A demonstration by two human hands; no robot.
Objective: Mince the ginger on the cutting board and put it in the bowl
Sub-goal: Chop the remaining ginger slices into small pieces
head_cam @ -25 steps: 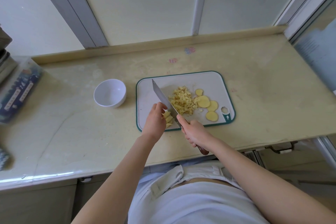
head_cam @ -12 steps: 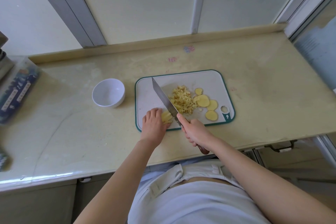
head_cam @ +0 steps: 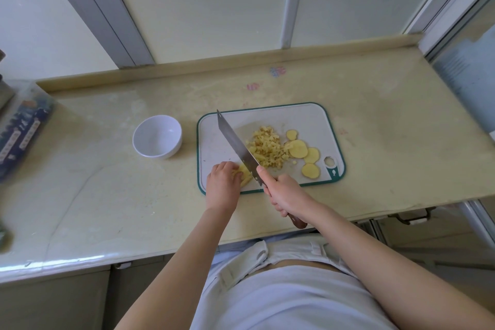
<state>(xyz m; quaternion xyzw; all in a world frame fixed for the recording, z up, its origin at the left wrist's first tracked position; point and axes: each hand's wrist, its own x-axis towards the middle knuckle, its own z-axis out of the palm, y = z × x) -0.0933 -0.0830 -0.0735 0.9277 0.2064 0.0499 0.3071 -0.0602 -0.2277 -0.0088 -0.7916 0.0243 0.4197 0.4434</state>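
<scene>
White bowl (head_cam: 157, 136); white cutting board (head_cam: 308, 118), green rim; pale yellow ginger (head_cam: 267, 148); beige counter (head_cam: 107, 174).

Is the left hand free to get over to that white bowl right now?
Probably yes: nothing stands between the left hand and the bowl, and the knife is on its other side. It must first release the ginger it holds.

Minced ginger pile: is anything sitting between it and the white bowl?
Only the knife blade, held by the right hand, crosses the cutting board between the minced ginger and the bowl. Nothing visible lies on the counter strip between board and bowl.
</scene>
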